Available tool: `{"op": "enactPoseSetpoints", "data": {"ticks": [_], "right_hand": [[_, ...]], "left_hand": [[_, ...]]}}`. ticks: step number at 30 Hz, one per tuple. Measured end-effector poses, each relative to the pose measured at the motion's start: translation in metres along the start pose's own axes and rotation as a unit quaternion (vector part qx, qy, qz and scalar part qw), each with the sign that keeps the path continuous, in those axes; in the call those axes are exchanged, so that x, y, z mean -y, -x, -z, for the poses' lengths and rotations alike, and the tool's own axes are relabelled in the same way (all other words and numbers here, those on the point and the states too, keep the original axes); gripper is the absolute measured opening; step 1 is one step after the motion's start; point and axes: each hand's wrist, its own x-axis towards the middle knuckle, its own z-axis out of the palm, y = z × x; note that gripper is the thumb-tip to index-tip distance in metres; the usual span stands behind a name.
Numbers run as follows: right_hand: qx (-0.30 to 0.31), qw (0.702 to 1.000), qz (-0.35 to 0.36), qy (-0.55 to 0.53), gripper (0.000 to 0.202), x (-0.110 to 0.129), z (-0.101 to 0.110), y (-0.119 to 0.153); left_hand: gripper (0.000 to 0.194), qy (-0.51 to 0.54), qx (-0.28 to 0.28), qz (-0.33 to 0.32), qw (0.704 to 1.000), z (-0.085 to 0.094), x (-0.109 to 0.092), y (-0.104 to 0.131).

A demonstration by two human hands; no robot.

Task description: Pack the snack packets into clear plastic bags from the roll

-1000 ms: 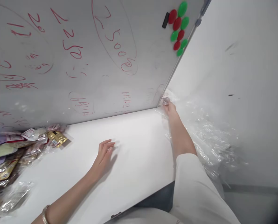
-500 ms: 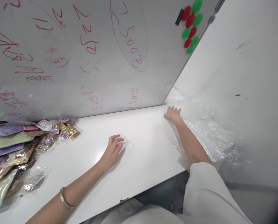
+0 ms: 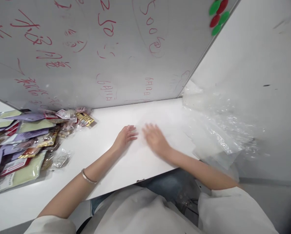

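My left hand hovers at or rests on the white table, fingers loosely curved and apart, holding nothing. Facing it, a short gap away, my right hand is smeared by motion; its fingers look stretched out, with nothing visible in them. Whether either palm touches the tabletop I cannot tell. To the right of my right hand lies a heap of clear plastic bags, apart from it. Off to the left is a pile of packaged goods in purple, pale green and gold pouches.
A whiteboard with red handwriting stands along the table's back edge. Red and green magnets sit near its right edge. A white wall rises on the right. The table's front edge has a chipped spot.
My right hand has left the plastic bags and moved left to the middle of the table. My left hand has shifted slightly. The view has tilted down and turned left.
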Motion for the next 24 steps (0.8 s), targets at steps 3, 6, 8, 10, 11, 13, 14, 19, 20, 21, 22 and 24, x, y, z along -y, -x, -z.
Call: {"op": "enactPoseSetpoints", "data": {"ticks": [3, 6, 8, 10, 11, 13, 14, 19, 20, 21, 22, 24], "right_hand": [[0.156, 0.961, 0.223, -0.052, 0.051, 0.043, -0.015, 0.027], [0.132, 0.951, 0.25, -0.125, 0.043, 0.046, 0.001, 0.018], [0.013, 0.974, 0.156, -0.166, 0.044, 0.033, 0.014, -0.002], [-0.071, 0.973, 0.042, -0.215, 0.06, 0.019, 0.023, -0.023], [-0.085, 0.965, -0.006, -0.247, 0.065, 0.013, 0.027, -0.032], [-0.071, 0.951, -0.065, -0.295, 0.053, 0.009, 0.032, -0.044], [-0.06, 0.949, -0.072, -0.302, 0.039, 0.01, 0.035, -0.046], [-0.161, 0.962, 0.064, -0.212, 0.032, 0.034, 0.061, -0.036], [-0.197, 0.961, 0.089, -0.174, 0.035, 0.037, 0.066, -0.032], [-0.222, 0.961, 0.102, -0.13, 0.037, 0.039, 0.07, -0.029], [-0.235, 0.963, 0.103, -0.086, 0.039, 0.039, 0.073, -0.025], [-0.216, 0.974, 0.068, -0.019, 0.043, 0.034, 0.074, -0.02]], "left_hand": [[0.045, 0.053, -0.024, 0.022, 0.998, 0.008, -0.008, 0.006], [0.04, 0.046, -0.033, 0.011, 0.998, 0.024, -0.019, 0.017], [0.039, 0.039, -0.012, -0.006, 0.999, 0.037, -0.029, 0.025], [0.04, 0.024, 0.011, -0.017, 1.0, 0.048, -0.038, 0.031], [0.041, 0.014, 0.019, -0.02, 1.0, 0.053, -0.042, 0.034], [0.041, -0.013, 0.024, -0.029, 0.999, 0.058, -0.047, 0.038], [0.041, -0.031, 0.021, -0.04, 0.999, 0.06, -0.049, 0.04], [0.043, -0.228, -0.042, -0.228, 0.945, 0.061, -0.066, 0.052], [0.045, -0.282, -0.065, -0.286, 0.913, 0.062, -0.07, 0.054], [0.048, -0.329, -0.097, -0.334, 0.878, 0.065, -0.073, 0.055], [0.052, -0.365, -0.14, -0.365, 0.845, 0.069, -0.074, 0.056], [0.06, -0.384, -0.236, -0.361, 0.816, 0.079, -0.071, 0.054]]}}
